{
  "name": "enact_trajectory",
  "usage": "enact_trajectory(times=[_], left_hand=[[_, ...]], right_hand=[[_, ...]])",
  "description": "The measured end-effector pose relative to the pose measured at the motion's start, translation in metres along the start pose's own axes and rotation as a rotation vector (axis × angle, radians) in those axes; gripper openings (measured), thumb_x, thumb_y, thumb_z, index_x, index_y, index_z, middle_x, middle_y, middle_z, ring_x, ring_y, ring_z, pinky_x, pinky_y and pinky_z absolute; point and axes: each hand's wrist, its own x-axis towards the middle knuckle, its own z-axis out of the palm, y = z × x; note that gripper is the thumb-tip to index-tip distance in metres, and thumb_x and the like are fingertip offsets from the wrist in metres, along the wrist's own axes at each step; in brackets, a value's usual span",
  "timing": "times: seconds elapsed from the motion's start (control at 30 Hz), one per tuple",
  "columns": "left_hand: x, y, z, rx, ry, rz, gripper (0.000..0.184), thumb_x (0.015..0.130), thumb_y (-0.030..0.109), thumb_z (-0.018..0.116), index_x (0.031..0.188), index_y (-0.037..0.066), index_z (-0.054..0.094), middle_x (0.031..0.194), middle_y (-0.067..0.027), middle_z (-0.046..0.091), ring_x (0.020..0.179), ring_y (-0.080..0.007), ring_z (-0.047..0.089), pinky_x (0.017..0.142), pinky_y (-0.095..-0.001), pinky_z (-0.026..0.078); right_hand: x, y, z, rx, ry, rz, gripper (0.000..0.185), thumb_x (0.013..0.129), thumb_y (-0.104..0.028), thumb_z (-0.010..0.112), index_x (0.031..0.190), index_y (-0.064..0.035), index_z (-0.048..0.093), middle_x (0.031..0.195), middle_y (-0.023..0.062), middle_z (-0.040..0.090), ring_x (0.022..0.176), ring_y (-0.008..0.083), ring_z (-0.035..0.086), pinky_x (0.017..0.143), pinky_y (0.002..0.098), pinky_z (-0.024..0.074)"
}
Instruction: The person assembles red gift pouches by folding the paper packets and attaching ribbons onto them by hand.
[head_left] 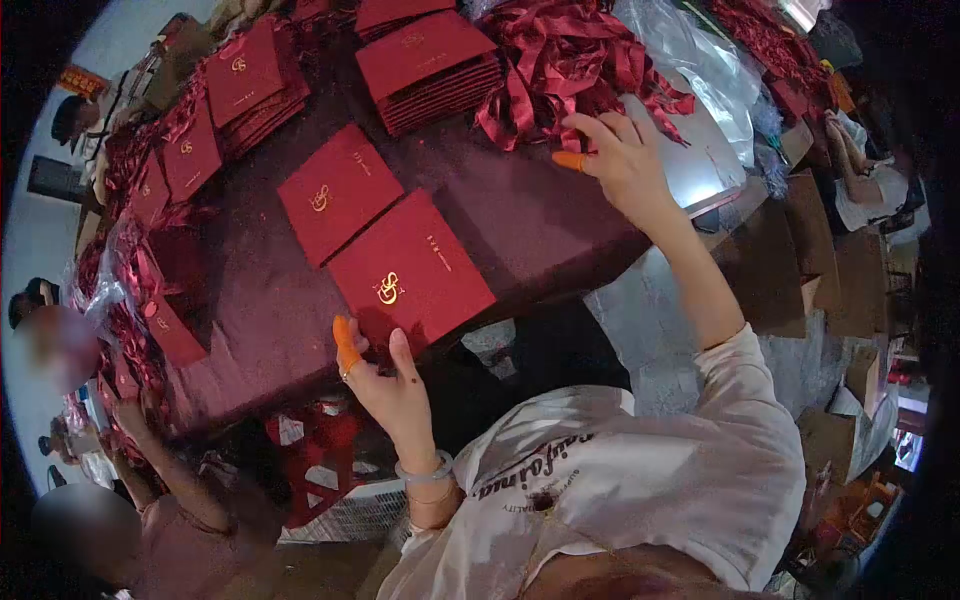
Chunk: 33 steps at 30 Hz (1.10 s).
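My left hand point(390, 390) is at the near edge of a red gift bag or folder point(420, 270) with gold lettering. Its thumb and orange-covered finger are spread on either side of the near left corner. Beyond it, almost touching, lies a second red folder point(340, 190) with the same gold mark. My right hand point(625, 165), also with an orange finger cover, reaches over the near side of a heap of dark red ribbons point(565, 65). Its fingers are apart, and no ribbon shows clearly in them.
A tall stack of red folders point(430, 65) stands at the back beside the ribbons. More folders point(245, 75) lie along the left side. Clear plastic wrap point(715, 65) covers the right end. At lower left, a co-worker's arm point(180, 480) reaches over the table; cardboard boxes point(770, 250) stand at right.
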Motion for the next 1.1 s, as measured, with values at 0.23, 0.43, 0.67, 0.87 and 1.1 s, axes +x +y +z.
enact_trajectory(times=[0.23,0.43,0.67,0.87,1.1], left_hand=[[-0.001,0.005,0.000,-0.086,0.055,0.110,0.052,0.080,0.014,0.068,0.124,-0.001,0.046,0.104,-0.0105,0.052,0.088,-0.0209,0.048,0.069,-0.0280,0.038],[0.003,0.005,0.002,-0.250,0.006,0.024,0.058,0.074,0.003,0.070,0.126,0.000,0.045,0.105,-0.0093,0.052,0.088,-0.0184,0.049,0.074,-0.0268,0.040],[0.001,0.023,-0.011,-0.711,0.037,-0.064,0.052,0.079,-0.004,0.064,0.126,-0.002,0.043,0.114,-0.0102,0.054,0.092,-0.0136,0.050,0.080,-0.0249,0.043],[0.003,0.003,-0.021,-0.682,-0.171,-0.209,0.056,0.073,-0.001,0.071,0.123,0.001,0.047,0.098,-0.0050,0.054,0.084,-0.0110,0.053,0.073,-0.0222,0.046],[-0.010,0.000,-0.024,-0.532,-0.144,0.138,0.067,0.068,-0.003,0.075,0.127,-0.001,0.044,0.122,-0.0116,0.054,0.096,-0.0122,0.053,0.075,-0.0240,0.043]], right_hand=[[0.017,-0.078,-0.001,0.561,0.012,-0.218,0.019,0.072,-0.011,0.055,0.088,-0.0172,0.064,0.102,-0.0007,0.059,0.103,0.0171,0.054,0.097,0.0386,0.0342],[0.029,-0.155,-0.002,0.985,-0.067,-0.279,0.021,0.074,-0.009,0.056,0.093,-0.0082,0.064,0.094,0.0047,0.058,0.091,0.0234,0.057,0.084,0.0369,0.0448],[0.044,-0.171,0.013,1.510,-0.270,0.061,0.020,0.083,-0.019,0.061,0.098,-0.0065,0.066,0.088,0.0099,0.062,0.084,0.0253,0.061,0.073,0.0332,0.0476],[0.047,-0.162,0.008,1.642,-0.471,0.367,0.019,0.083,-0.008,0.062,0.100,-0.0009,0.062,0.090,0.0028,0.065,0.082,0.0062,0.058,0.073,0.0202,0.0447],[0.045,-0.163,0.007,1.580,-0.270,0.240,0.015,0.082,-0.007,0.062,0.095,-0.0006,0.061,0.091,0.0041,0.062,0.084,0.0114,0.058,0.075,0.0246,0.0454]])
